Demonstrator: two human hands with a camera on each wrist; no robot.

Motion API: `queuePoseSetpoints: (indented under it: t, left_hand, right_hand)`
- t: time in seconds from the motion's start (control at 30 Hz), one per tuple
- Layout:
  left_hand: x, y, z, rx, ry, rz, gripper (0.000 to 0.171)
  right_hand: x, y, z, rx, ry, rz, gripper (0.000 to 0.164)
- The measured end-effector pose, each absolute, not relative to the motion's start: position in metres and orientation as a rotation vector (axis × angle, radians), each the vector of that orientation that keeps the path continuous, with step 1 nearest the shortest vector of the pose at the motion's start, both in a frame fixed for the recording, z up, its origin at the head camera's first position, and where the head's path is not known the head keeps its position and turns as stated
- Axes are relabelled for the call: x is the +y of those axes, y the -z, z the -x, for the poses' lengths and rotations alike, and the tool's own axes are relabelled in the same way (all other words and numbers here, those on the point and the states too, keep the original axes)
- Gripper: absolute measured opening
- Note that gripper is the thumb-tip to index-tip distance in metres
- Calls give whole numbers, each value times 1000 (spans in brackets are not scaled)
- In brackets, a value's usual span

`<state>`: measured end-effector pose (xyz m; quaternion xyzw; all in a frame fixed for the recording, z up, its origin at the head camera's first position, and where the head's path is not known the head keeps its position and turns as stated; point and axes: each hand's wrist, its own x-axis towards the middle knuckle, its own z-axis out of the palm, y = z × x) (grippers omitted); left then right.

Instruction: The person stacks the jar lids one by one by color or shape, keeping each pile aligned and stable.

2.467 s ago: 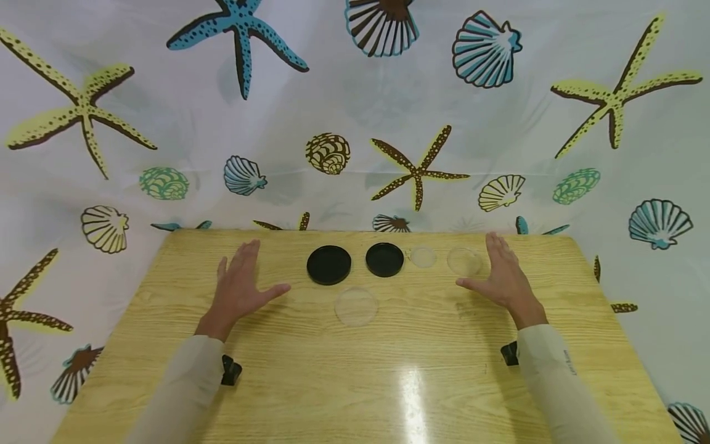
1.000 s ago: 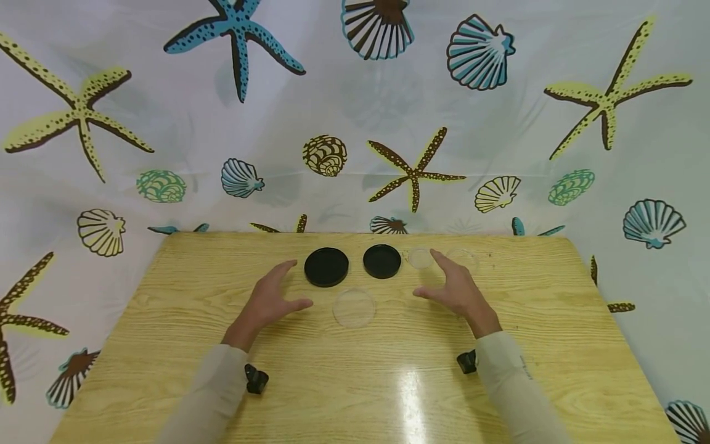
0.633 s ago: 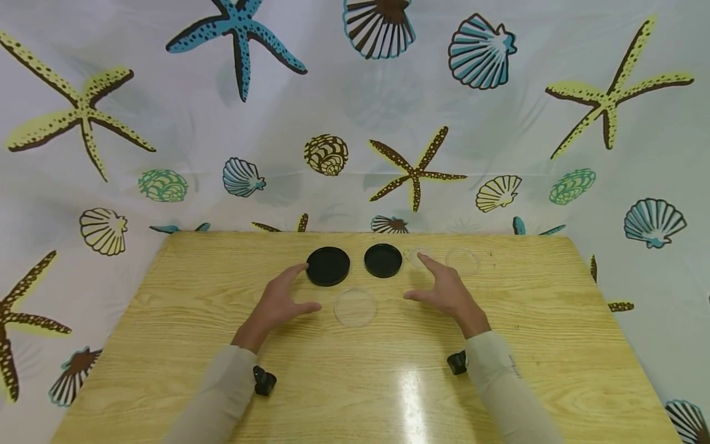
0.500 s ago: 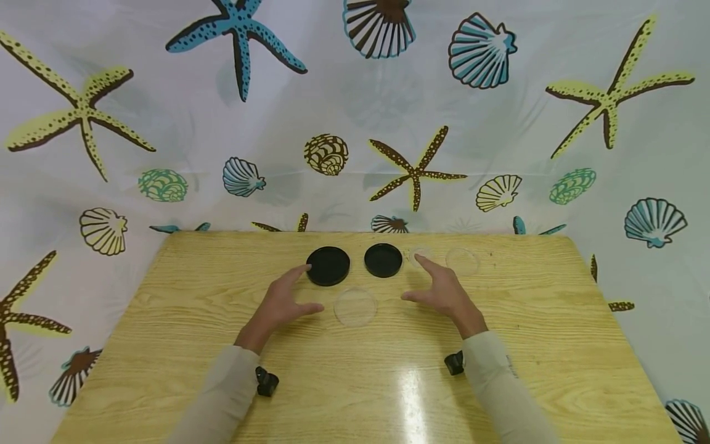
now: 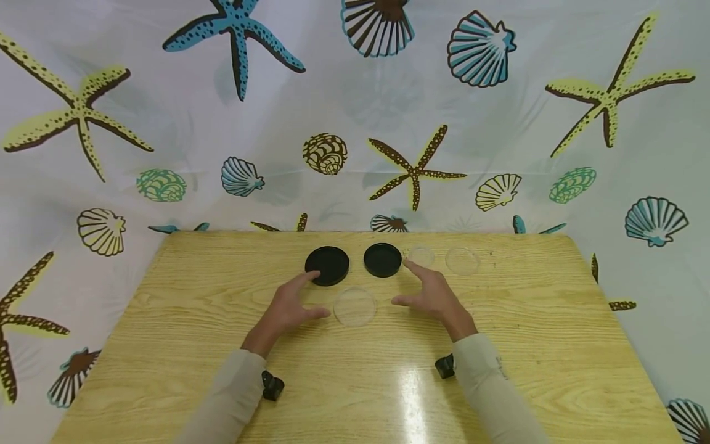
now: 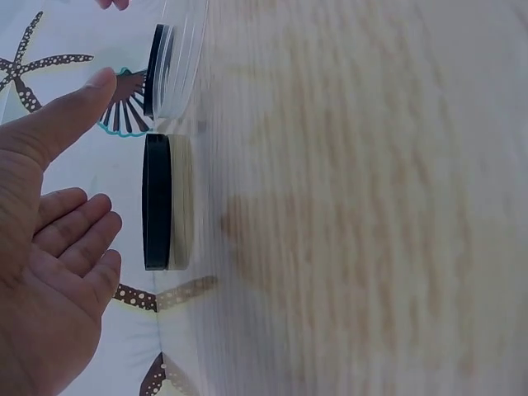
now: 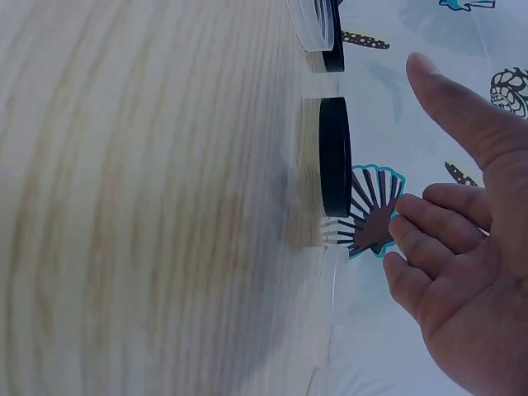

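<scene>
A clear round shallow dish or lid (image 5: 355, 307) lies on the table between my two hands; its exact kind cannot be told. My left hand (image 5: 288, 307) is to its left, thumb and fingers spread apart, holding nothing. Its fingertips overlap the near edge of the larger black round shallow dish or lid (image 5: 328, 264) in the head view, but in the left wrist view the hand (image 6: 62, 272) appears apart from it. My right hand (image 5: 435, 299) mirrors it on the right, also holding nothing, its fingertips near the smaller black round piece (image 5: 383, 259).
Two more clear round pieces, one small (image 5: 421, 256) and one larger (image 5: 463, 261), lie right of the black ones near the table's back edge. The wooden table (image 5: 355, 382) meets a white curtain (image 5: 355, 92) printed with starfish and shells. Black wrist cameras (image 5: 272, 386) hang below the sleeves.
Both hands have come inward from the table's sides toward the clear round piece in the middle, and slightly toward the body. The round pieces have stayed in place.
</scene>
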<state>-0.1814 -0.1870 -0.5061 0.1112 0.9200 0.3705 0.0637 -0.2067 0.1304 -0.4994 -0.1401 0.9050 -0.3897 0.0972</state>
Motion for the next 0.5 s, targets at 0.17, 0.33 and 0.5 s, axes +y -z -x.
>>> queuePoseSetpoints:
  t: [0.17, 0.33, 0.5]
  left_hand:
    - [-183, 509, 180, 2764, -1120, -351, 81]
    - [-178, 511, 179, 2755, -1117, -342, 76]
    - [-175, 515, 179, 2755, -1122, -356, 72]
  right_hand:
    - [124, 501, 205, 2676, 1152, 413, 83]
    - [116, 501, 203, 2653, 1144, 394, 77]
    - [109, 503, 201, 2648, 1147, 424, 75]
